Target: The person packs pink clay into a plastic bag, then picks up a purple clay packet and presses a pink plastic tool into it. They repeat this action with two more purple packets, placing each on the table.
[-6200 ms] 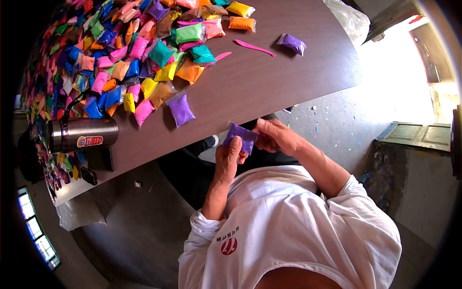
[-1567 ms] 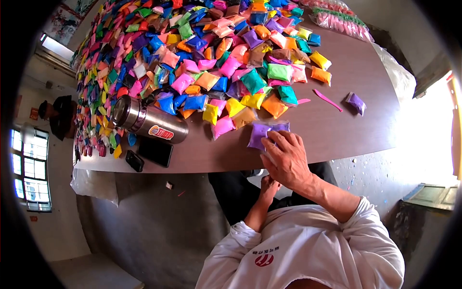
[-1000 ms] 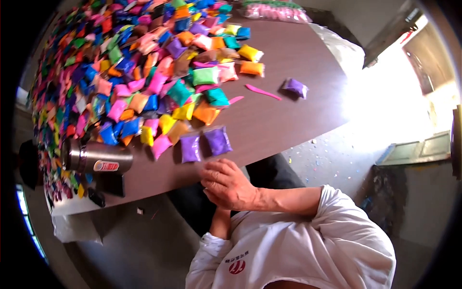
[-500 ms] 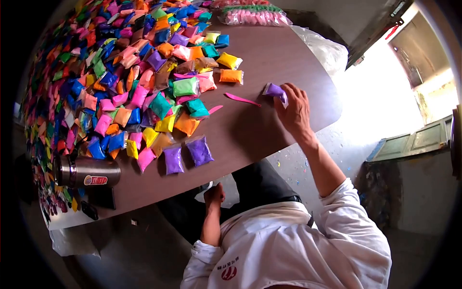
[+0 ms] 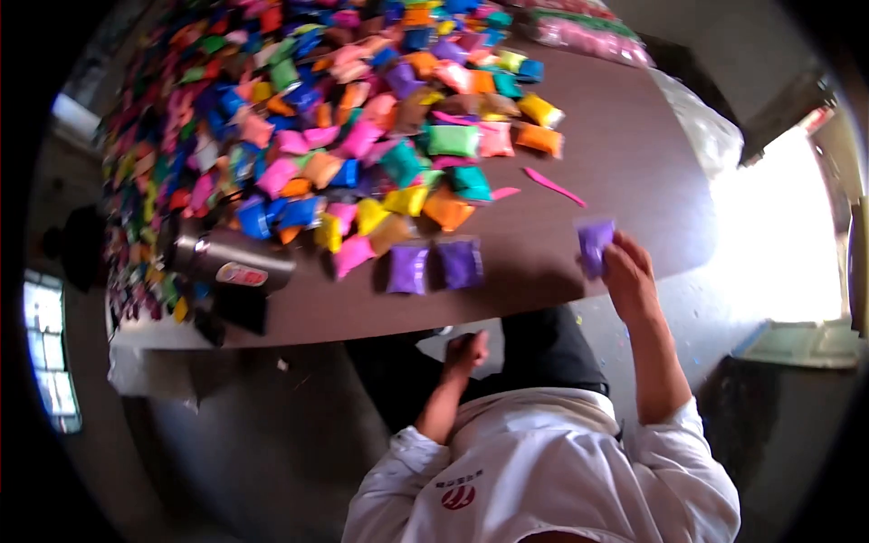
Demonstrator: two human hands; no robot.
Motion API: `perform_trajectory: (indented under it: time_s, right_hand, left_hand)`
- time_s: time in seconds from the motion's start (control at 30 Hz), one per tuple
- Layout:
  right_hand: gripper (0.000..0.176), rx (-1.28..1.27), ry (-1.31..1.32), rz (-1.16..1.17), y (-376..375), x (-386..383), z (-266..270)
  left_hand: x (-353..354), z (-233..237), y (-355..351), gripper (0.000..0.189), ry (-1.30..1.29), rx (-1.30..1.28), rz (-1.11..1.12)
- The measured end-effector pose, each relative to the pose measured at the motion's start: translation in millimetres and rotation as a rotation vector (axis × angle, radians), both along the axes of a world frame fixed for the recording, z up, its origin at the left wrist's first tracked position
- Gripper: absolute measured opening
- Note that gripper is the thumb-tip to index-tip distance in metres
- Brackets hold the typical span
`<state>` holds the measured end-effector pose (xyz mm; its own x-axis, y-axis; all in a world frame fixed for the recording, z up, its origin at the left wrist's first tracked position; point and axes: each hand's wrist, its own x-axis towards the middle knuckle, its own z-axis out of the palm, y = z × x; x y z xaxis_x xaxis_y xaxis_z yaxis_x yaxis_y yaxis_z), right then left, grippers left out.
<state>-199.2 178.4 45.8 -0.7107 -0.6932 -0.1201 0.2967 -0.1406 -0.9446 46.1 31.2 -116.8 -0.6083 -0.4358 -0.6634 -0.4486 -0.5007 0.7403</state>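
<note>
My right hand (image 5: 626,271) holds a small purple packet (image 5: 595,246) by its lower edge, lifted just above the near right part of the brown table (image 5: 625,163). Two more purple packets (image 5: 433,265) lie side by side near the table's front edge, to the left of that hand. My left hand (image 5: 467,349) rests below the table edge over my lap, fingers curled, with nothing visible in it. A large heap of coloured packets (image 5: 317,118) covers the left and far part of the table.
A steel flask (image 5: 226,258) lies on its side at the front left, with a dark phone (image 5: 240,309) beside it. A pink plastic tool (image 5: 554,186) lies right of the heap. Bagged pink items (image 5: 588,32) sit at the far end. White sacks hang off the table edges.
My right hand put a purple packet beside another, reached to the far right, took the lone purple packet and has drawn it back toward me. My left hand stayed in my lap.
</note>
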Motion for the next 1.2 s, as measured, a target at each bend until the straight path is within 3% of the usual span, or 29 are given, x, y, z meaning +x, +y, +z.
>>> perform_trajectory:
  time_s: [0.1,0.2,0.27,0.33,0.4,0.53,0.6,0.67,0.73,0.77,0.8,0.87,0.97,1.13,1.2]
  right_hand:
    - [0.031,0.049,-0.033,0.248,5,45,1]
    - [0.029,0.32,-0.098,0.496,7,79,-8]
    - [0.029,0.473,-0.059,0.562,3,95,-28]
    - [0.029,0.476,-0.076,0.555,0,102,-47]
    - [0.03,0.5,-0.089,0.513,-7,105,-47]
    - [0.027,0.535,0.079,0.42,-15,102,-44]
    - [0.027,0.437,0.192,0.403,-19,102,-44]
    - [0.029,0.31,-0.105,0.514,-26,103,-29]
    - [0.032,0.399,0.06,0.539,-25,101,-35]
    - [0.03,0.312,-0.03,0.554,-24,102,-32]
    - [0.023,0.495,0.527,0.437,-23,105,-20]
    - [0.02,0.468,0.883,0.164,-26,108,-11]
    - [0.025,0.33,1.031,0.066,-38,99,5]
    - [0.037,0.328,1.25,0.11,-87,90,15]
    - [0.045,0.54,1.272,0.205,-104,89,13]
  left_hand:
    - [5,-9,7,0.031,0.252,0.136,-0.051]
    - [6,17,8,0.029,0.381,0.332,-0.148]
    - [9,21,12,0.037,0.462,0.309,-0.196]
    - [12,24,13,0.04,0.543,0.309,-0.167]
    - [12,35,15,0.042,0.46,0.315,-0.12]
    - [17,49,14,0.048,0.503,0.257,-0.106]
    - [15,53,14,0.047,0.523,0.142,-0.214]
    - [12,49,18,0.054,0.444,0.043,-0.24]
    - [10,63,16,0.057,0.397,0.036,-0.227]
    - [9,70,14,0.057,0.399,0.026,-0.228]
    - [10,64,15,0.055,0.468,0.035,-0.199]
    - [11,60,16,0.053,0.469,0.116,-0.188]
    - [11,60,16,0.051,0.449,0.115,-0.21]
    - [11,49,17,0.049,0.431,0.158,-0.179]
    - [13,42,15,0.048,0.427,0.168,-0.168]
